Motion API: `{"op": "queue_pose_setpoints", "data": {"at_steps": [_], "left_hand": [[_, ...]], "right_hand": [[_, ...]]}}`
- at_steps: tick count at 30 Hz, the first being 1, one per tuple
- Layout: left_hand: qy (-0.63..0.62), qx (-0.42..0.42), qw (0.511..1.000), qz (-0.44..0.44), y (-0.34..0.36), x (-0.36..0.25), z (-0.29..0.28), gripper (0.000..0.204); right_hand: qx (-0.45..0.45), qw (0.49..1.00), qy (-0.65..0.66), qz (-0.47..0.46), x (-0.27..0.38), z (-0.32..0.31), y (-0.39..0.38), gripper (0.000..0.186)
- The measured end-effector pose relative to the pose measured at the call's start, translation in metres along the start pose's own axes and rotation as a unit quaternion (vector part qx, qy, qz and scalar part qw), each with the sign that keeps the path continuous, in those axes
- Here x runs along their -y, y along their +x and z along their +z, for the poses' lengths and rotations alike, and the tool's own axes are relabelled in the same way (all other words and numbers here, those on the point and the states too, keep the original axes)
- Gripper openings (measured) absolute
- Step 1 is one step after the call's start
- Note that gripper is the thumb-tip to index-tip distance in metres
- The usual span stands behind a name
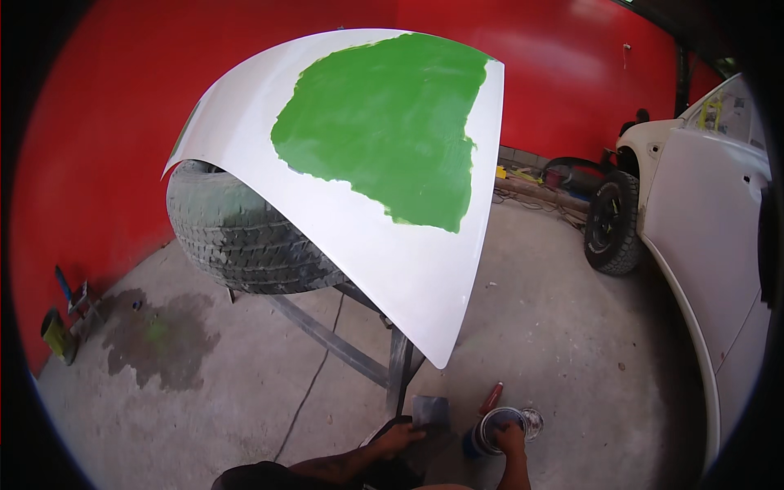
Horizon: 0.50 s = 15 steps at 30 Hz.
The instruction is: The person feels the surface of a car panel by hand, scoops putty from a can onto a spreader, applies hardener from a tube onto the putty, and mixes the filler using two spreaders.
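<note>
Left hand [398,439] at the lower edge, grip clamped on the near edge of a flat grey spreader plate [430,411]; plate lying roughly level, long axis running away from the body toward the stand. Right hand [510,439] just beside it, grip closed over the near rim of a round open tin [494,428] standing upright on the floor, mouth upward, blue band low on its left side. Loose shiny round lid [532,422] touching the tin's right side. Red-handled tool [491,398] lying on the floor just behind the tin, tilted up and to the right.

Beyond the hands: grey metal stand [359,347] carrying a worn tyre [237,233] laid on its side. White car body panel [392,245] draped over the tyre, curved, pointed corner hanging down toward the hands, large irregular green patch [388,122] across its upper half.

Floor [555,327]: bare grey concrete, one crack, dark stain with a green smear [159,335] at left. Yellow container [59,336] and blue-handled tool against the left wall. White car [702,212] with black wheel [612,224] at right. Clutter along the wall base behind. Red wall [98,122] closing the far side.
</note>
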<state>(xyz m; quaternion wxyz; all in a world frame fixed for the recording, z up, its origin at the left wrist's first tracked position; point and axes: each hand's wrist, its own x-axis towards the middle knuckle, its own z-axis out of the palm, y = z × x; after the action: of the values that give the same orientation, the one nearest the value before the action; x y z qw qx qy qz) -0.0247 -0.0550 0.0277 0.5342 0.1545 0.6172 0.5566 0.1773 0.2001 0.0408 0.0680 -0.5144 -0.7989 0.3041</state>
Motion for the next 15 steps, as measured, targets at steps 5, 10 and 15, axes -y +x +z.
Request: {"op": "queue_pose_setpoints", "data": {"at_steps": [5, 10, 15], "left_hand": [[-0.019, 0.009, 1.000, 0.019, -0.0010, 0.0014, -0.0002, 0.039], [-0.043, 0.015, 0.999, 0.006, -0.0009, 0.0014, 0.0001, 0.037], [-0.048, 0.011, 0.999, -0.001, -0.0029, 0.0005, 0.0009, 0.035]], "right_hand": [[0.008, 1.000, -0.015, 0.010, 0.0036, -0.0025, -0.0016, 0.042], [0.020, 1.000, -0.024, 0.006, -0.0009, -0.0003, 0.0021, 0.044], [0.030, 0.999, -0.019, 0.003, -0.0054, 0.0031, 0.0053, 0.045]]}}
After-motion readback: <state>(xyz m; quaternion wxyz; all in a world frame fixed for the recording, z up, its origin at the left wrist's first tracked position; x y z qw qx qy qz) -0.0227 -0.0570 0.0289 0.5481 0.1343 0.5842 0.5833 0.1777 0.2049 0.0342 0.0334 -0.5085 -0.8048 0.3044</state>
